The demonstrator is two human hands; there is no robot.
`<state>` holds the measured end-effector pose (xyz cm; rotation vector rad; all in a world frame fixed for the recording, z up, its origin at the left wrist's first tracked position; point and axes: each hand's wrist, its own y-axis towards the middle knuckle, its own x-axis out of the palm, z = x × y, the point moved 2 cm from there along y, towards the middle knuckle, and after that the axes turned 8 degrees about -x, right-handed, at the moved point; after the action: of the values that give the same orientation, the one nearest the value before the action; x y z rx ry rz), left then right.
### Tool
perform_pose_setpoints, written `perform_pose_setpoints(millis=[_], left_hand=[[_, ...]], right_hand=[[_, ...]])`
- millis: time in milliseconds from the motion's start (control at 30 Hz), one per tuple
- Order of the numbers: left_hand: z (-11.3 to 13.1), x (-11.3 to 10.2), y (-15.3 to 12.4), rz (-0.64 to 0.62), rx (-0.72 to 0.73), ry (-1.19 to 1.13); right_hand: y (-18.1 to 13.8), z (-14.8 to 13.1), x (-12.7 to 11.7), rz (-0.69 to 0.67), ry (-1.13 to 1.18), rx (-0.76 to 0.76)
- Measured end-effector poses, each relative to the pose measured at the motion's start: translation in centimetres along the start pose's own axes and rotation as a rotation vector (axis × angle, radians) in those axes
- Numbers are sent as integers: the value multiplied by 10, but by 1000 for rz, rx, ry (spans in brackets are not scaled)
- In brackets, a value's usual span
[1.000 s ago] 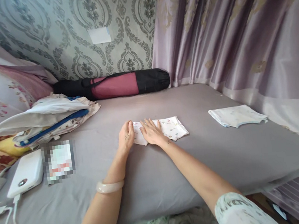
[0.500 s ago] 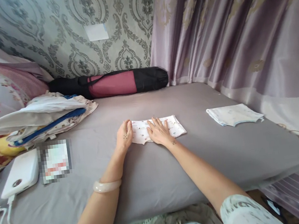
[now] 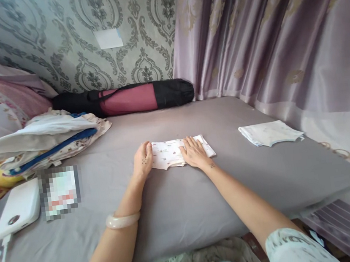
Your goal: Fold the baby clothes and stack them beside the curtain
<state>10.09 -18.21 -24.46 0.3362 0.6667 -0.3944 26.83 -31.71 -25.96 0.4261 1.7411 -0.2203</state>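
A small folded white cloth (image 3: 169, 154) with tiny printed figures lies flat on the grey bed sheet (image 3: 178, 207). My left hand (image 3: 143, 160) rests at the cloth's left end, fingers together and pressed on its edge. My right hand (image 3: 194, 153) lies flat on the cloth's right part, fingers stretched out. A pale bangle (image 3: 122, 220) sits on my left wrist. Neither hand holds anything.
A second folded white cloth (image 3: 269, 132) lies to the right near the purple curtain (image 3: 272, 42). A black and maroon roll bag (image 3: 126, 99) lies against the wall. Folded bedding (image 3: 42, 141) is piled at left, with a white power bank (image 3: 17, 208) and cable near the front left.
My right hand has slid to the right along the cloth, from its middle toward its right end. My left hand has stayed at the left end.
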Motion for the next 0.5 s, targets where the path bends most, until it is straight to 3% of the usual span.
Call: perform_pose_setpoints(millis=[133, 267, 500], left_hand=[[0, 0, 0, -4, -8, 5], [0, 0, 0, -6, -19, 9], [0, 0, 0, -16, -32, 25]], right_hand=[[3, 7, -6, -64, 54, -2], [-1, 27, -19, 3, -38, 47], [-8, 45, -9, -38, -86, 91]])
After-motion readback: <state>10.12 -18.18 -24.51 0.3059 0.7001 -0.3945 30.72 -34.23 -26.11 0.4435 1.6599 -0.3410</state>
